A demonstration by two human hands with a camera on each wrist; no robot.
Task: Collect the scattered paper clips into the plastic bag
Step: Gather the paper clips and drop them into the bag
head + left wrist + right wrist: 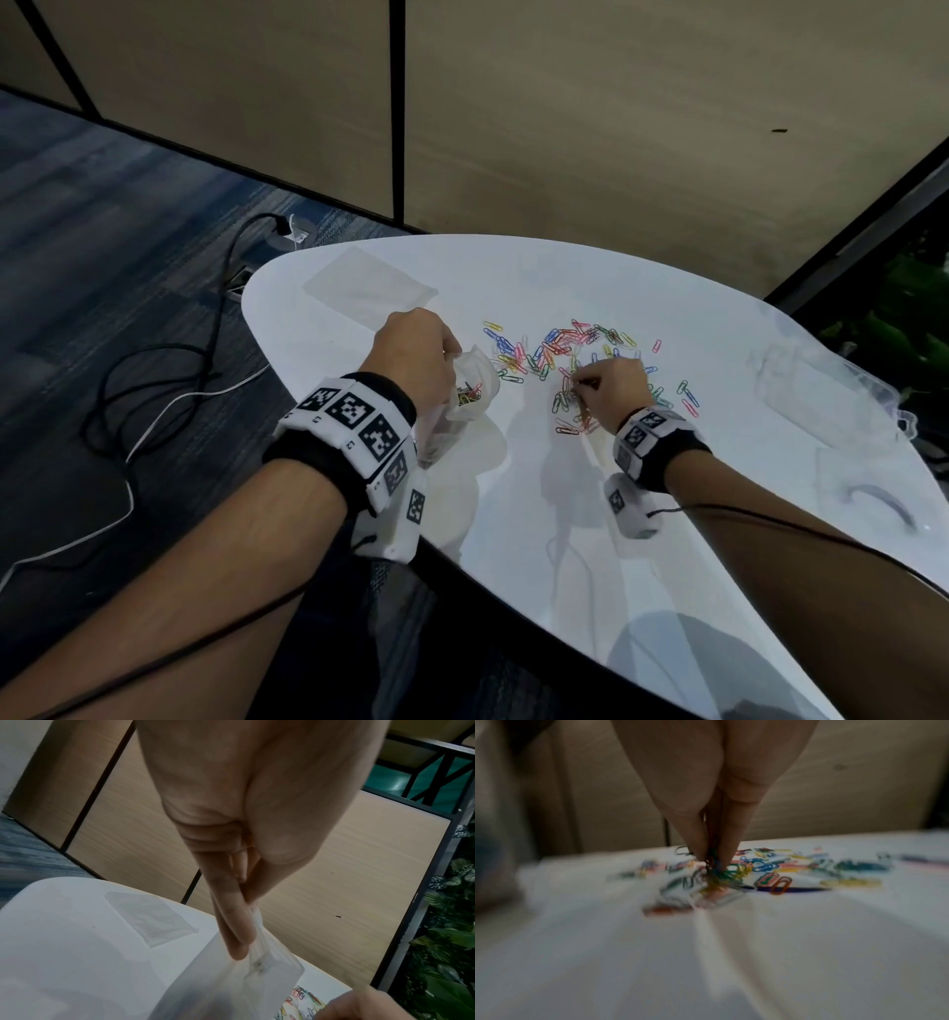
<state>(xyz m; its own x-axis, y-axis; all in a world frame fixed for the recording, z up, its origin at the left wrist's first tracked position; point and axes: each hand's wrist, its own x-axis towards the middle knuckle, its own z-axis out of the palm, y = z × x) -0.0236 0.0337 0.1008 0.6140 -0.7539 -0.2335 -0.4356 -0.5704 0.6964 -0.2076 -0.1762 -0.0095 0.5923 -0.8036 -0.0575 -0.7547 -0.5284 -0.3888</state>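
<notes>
Coloured wire paper clips point(570, 354) scattered mid-top on white rounded table point(667, 514). Left hand point(411, 354) pinching rim of small clear plastic bag point(470, 388), near left edge, few clips inside. Right hand point(608, 393) fingertips point(727, 850) closed on clump of clips. Spare flat clear bag point(367, 288) by far-left edge.
</notes>
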